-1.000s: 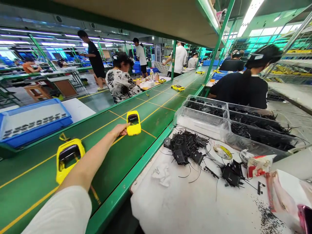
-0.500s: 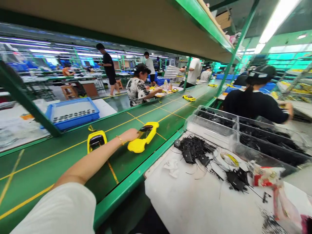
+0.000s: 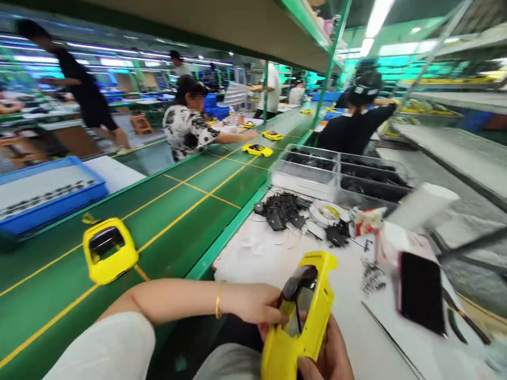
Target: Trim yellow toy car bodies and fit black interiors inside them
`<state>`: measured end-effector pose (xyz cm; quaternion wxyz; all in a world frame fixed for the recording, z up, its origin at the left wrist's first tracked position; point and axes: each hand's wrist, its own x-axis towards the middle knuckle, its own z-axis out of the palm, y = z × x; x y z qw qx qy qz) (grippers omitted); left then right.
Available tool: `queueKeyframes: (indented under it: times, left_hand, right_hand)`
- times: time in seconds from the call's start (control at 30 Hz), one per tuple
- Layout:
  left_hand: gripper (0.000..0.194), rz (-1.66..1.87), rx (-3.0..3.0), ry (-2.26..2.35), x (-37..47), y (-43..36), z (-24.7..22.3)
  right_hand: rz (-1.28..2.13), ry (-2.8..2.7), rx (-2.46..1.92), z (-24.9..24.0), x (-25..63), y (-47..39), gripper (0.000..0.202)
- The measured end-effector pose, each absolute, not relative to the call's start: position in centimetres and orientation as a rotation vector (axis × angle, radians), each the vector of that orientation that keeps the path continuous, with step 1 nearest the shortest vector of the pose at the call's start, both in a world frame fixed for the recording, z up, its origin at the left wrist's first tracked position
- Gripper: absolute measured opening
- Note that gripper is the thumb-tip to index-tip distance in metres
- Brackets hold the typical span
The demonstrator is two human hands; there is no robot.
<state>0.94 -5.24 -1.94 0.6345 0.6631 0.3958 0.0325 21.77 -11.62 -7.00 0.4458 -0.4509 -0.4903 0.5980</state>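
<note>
A yellow toy car body shell (image 3: 320, 306) with dark windows is held tilted between my two hands, over the near edge of the white worktable (image 3: 237, 258). My left hand (image 3: 263, 305) grips it from the left, fingers at the window opening. From below and to the right, my right hand (image 3: 332, 353) is closed round its lower part; some of those fingers are hidden behind the shell. Another yellow car shell (image 3: 114, 266) lies on the green conveyor belt (image 3: 178, 227) to the left. A heap of black parts with thin wires (image 3: 279, 210) sits on the table beyond my hands.
A clear divided bin (image 3: 303, 182) of black parts stands at the table's far end. Small screws (image 3: 372, 277), a phone (image 3: 422, 293) and a thin metal rod (image 3: 390, 338) lie at right. Across the belt, a co-worker (image 3: 190, 124) reaches toward a yellow car (image 3: 257, 150).
My left hand has brought the yellow shell from the belt to the table side, where my right hand now holds it too. The view has turned right. The co-worker's arm now stretches over the belt.
</note>
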Motion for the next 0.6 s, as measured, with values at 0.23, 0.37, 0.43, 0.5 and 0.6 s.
queueKeyframes:
  times: [0.23,0.37,0.43,0.5,0.6]
  left_hand:
    - [0.039,0.561,2.052,1.213,1.4,1.7,1.2]
    - [0.048,0.598,1.770,0.971,5.9,6.6,-3.5]
    - [0.053,0.511,1.628,0.881,7.8,7.5,-5.9]
    - [0.052,0.540,1.584,0.869,8.6,7.6,-7.2]
    - [0.049,0.621,1.527,0.892,8.0,7.6,-7.4]
  right_hand:
    - [1.519,-0.954,-1.131,-6.2,20.7,-12.2,0.073]
    - [1.248,-1.320,-1.188,-5.0,23.2,-11.4,0.050]
    - [0.691,-1.310,-1.354,-4.3,26.4,-11.3,0.041]
    - [0.067,-1.091,-1.386,-3.5,30.4,-11.1,0.046]
    - [-0.387,-0.883,-1.295,-2.7,36.2,-10.2,0.050]
